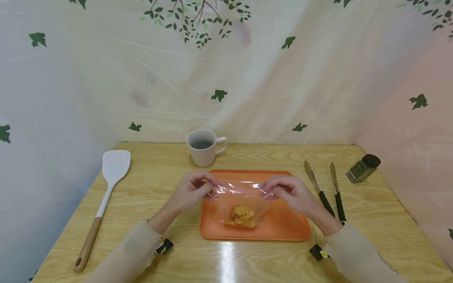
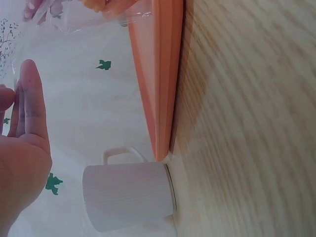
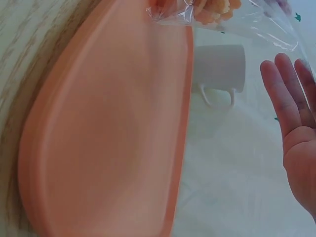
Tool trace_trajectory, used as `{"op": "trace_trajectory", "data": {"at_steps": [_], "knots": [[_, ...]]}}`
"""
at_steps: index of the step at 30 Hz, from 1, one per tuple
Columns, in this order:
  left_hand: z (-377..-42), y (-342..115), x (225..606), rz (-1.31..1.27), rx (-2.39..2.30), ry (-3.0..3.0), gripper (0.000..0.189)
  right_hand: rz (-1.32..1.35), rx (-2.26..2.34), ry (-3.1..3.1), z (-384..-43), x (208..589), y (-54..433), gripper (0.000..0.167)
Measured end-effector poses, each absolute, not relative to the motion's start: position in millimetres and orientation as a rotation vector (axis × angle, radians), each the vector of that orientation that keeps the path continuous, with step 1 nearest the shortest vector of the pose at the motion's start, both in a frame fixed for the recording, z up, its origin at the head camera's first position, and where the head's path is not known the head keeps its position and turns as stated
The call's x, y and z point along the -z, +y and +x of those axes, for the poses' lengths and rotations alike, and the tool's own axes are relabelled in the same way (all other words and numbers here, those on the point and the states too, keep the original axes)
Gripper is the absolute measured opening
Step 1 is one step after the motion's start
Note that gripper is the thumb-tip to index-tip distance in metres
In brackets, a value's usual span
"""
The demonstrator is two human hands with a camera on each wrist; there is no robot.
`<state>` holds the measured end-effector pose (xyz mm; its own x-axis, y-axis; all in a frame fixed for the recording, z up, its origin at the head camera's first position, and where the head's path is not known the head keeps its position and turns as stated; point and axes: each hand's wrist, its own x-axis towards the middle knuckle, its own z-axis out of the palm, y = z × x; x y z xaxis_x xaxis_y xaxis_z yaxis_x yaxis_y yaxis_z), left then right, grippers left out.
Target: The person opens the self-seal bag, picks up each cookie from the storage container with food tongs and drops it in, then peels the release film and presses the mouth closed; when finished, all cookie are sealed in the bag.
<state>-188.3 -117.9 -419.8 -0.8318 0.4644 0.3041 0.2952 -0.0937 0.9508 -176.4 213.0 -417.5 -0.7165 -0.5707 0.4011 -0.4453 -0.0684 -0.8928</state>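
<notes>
A clear plastic bag (image 1: pixel 231 199) with several orange-yellow, chip-like pieces (image 1: pixel 243 214) at its bottom hangs over the orange tray (image 1: pixel 286 225). My left hand (image 1: pixel 192 188) pinches the bag's upper left corner between thumb and fingers. At the upper right corner, my right hand (image 1: pixel 291 193) pinches it the same way, so the top edge is stretched between them. In the right wrist view the bag's pieces (image 3: pixel 217 10) hang at the top, beside the fingers (image 3: pixel 282 91). The left wrist view shows the left hand (image 2: pixel 24 133) with the bag's film at its fingertips.
Behind the tray stands a white mug (image 1: pixel 202 148) holding something dark. To the left lies a white spatula (image 1: pixel 115 167) with a wooden handle. Black-handled tongs (image 1: pixel 323 200) lie at the right, near a dark-capped spice jar (image 1: pixel 362 169). A leaf-printed cloth (image 1: pixel 170 86) hangs behind the table.
</notes>
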Motion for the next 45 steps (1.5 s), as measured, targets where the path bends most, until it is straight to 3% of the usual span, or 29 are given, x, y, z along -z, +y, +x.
{"op": "trace_trajectory", "data": {"at_steps": [7, 11, 14, 23, 29, 34, 42, 45], "knots": [[-186.9, -118.3, 419.0, 0.902, -2.021, 2.022, 0.017, -1.242, 1.888, 2.087, -178.7, 419.8, 208.5, 0.023], [-184.7, -117.5, 416.9, 0.867, -2.016, 2.038, 0.007, -1.284, 1.874, 2.132, -178.9, 419.9, 207.3, 0.026], [-181.9, -114.8, 413.4, 0.825, -2.025, 2.032, 0.017, -1.286, 1.887, 2.127, -177.8, 418.6, 209.0, 0.028], [-175.6, -112.4, 401.2, 0.72, -1.996, 2.018, 0.019, -1.306, 1.812, 2.215, -176.4, 412.8, 220.2, 0.04], [-175.0, -111.5, 399.2, 0.824, -1.979, 2.022, 0.017, -1.132, 1.509, 2.455, -173.5, 379.3, 212.2, 0.021], [-172.9, -108.1, 396.0, 0.887, -1.968, 2.078, 0.019, -0.932, 1.186, 2.447, -172.9, 342.6, 171.8, 0.051], [-165.2, -105.4, 387.8, 0.846, -1.921, 2.159, 0.019, -1.073, 1.09, 2.271, -185.2, 342.7, 136.0, 0.015], [-165.4, -107.3, 387.1, 0.826, -1.922, 2.146, 0.02, -1.005, 1.125, 2.227, -186.6, 346.9, 140.2, 0.011]]}}
